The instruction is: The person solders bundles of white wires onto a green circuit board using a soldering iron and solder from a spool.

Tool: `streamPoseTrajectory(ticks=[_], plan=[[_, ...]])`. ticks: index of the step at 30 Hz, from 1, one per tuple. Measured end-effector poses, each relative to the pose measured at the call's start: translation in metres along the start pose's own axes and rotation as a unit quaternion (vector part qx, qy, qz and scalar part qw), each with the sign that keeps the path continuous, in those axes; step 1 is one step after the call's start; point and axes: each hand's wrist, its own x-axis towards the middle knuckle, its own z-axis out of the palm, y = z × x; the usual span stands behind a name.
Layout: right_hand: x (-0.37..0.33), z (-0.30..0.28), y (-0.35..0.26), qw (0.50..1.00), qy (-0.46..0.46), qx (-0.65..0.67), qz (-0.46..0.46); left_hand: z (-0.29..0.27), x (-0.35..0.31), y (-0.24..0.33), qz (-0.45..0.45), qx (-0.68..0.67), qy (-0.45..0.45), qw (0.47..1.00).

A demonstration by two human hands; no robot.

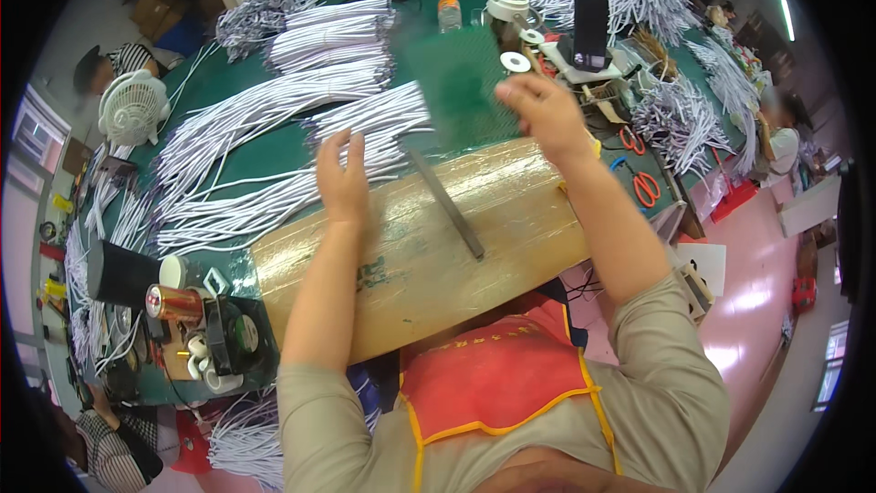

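Observation:
My left hand (343, 184) is over the near ends of a bundle of white cables (374, 119). Its fingers point away from me and stand apart, and I make out nothing in them. Raised to the right, my right hand (547, 119) has thumb and fingers drawn together. Whatever they pinch, if anything, is too small or blurred to name. Between my forearms a narrow metal bar (447, 205) lies slantwise on a tape-covered brown board (420, 283). More white cables (265, 105) lie in long bundles to the left of my left hand.
Right of the board lie orange-handled scissors (646, 190). Beyond them a phone (590, 32) stands upright near white tape rolls (516, 62). An orange-capped bottle (449, 14) is at the back. On the left are a white fan (133, 108) and a red-gold can (173, 303). Other people sit around the table.

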Motion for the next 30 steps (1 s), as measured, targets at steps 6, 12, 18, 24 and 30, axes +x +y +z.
streamPoseTrajectory(ticks=[6,12,18,24,30], plan=[[-0.04,0.071,0.05,0.982,-0.094,0.116,0.115,-0.018,-0.042,0.058,-0.317,-0.462,-0.123,0.819],[-0.036,0.078,0.065,0.962,-0.213,0.089,0.143,-0.036,-0.057,0.046,-0.29,-0.443,-0.083,0.844],[-0.034,0.072,0.087,0.951,-0.247,0.121,0.144,-0.037,-0.057,0.048,-0.315,-0.405,-0.113,0.851],[-0.029,0.067,0.087,0.942,-0.266,0.122,0.165,-0.036,-0.059,0.065,-0.361,-0.386,-0.072,0.846],[-0.027,0.065,0.087,0.935,-0.271,0.148,0.175,-0.034,-0.06,0.062,-0.386,-0.42,-0.074,0.818]])
